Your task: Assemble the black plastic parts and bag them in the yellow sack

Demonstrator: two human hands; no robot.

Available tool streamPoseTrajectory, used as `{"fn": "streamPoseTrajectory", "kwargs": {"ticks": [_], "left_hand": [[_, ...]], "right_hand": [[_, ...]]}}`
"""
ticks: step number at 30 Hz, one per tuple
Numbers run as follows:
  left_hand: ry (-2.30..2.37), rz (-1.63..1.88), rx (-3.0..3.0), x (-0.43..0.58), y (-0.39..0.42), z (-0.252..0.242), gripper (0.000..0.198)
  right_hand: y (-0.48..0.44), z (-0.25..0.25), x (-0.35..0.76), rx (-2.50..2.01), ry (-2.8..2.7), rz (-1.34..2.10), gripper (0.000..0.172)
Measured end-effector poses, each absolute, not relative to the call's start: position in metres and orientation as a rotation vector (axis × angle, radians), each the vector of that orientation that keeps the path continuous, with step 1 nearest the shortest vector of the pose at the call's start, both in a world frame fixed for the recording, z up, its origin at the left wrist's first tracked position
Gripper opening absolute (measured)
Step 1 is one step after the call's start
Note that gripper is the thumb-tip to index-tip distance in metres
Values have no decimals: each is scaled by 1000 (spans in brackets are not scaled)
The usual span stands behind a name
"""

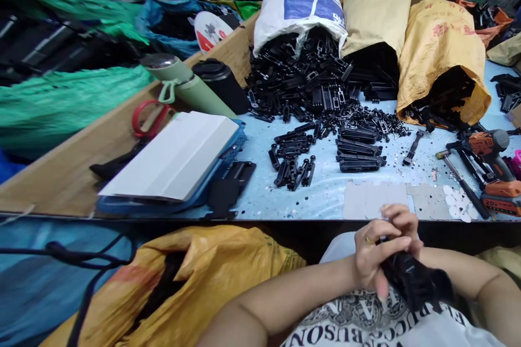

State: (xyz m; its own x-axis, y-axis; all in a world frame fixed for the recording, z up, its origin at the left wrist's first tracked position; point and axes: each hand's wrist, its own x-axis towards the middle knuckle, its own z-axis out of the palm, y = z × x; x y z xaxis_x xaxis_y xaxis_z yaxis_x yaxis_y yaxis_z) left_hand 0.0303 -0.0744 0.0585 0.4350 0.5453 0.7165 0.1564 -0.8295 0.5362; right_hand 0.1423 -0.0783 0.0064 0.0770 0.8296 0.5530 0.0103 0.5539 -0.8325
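Note:
Close to my shirt, in front of the table's edge, I hold a black plastic part (415, 279) whose kind I cannot make out. My left hand (372, 252), a ring on one finger, has its fingers curled round the part's upper end. Bent over the same end is my right hand (402, 222), its palm mostly hidden behind the left fingers and the part. Above the hands, grey cardboard pieces (376, 198) lie along the table edge beside several white discs (458, 200).
Stacked black parts (360, 149) and small linkages (295, 168) lie mid-table. Loose black pieces spill from a white sack (301, 5); a tan sack (376, 5) and yellow sack (443, 59) stand alongside. An orange drill (494, 162) and hammer (462, 181) are right; a white box (175, 157) is left.

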Motion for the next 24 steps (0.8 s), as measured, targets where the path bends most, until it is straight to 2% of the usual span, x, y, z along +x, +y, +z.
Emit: {"fn": "streamPoseTrajectory", "kwargs": {"ticks": [3,4,9,12,17,21,24], "left_hand": [[602,1527,2507,26,-48,39,51],[673,1471,2622,22,-36,31,48],[1065,704,2946,2,27,-6,42],[1265,490,2876,-2,54,-13,40],[1396,566,2732,-1,95,12,53],[1634,497,2540,2,166,37,31],[1604,255,2523,11,224,41,31]], "right_hand": [[-28,-5,145,-889,-1390,495,39],[-4,-4,153,-900,-1489,431,38],[142,18,206,-1298,-1831,123,30],[224,30,224,-1484,-2060,-24,33],[325,39,222,-1738,-2218,-151,46],[374,34,212,-1755,-2375,-202,56],[388,31,210,-1782,-2464,-252,54]]}}
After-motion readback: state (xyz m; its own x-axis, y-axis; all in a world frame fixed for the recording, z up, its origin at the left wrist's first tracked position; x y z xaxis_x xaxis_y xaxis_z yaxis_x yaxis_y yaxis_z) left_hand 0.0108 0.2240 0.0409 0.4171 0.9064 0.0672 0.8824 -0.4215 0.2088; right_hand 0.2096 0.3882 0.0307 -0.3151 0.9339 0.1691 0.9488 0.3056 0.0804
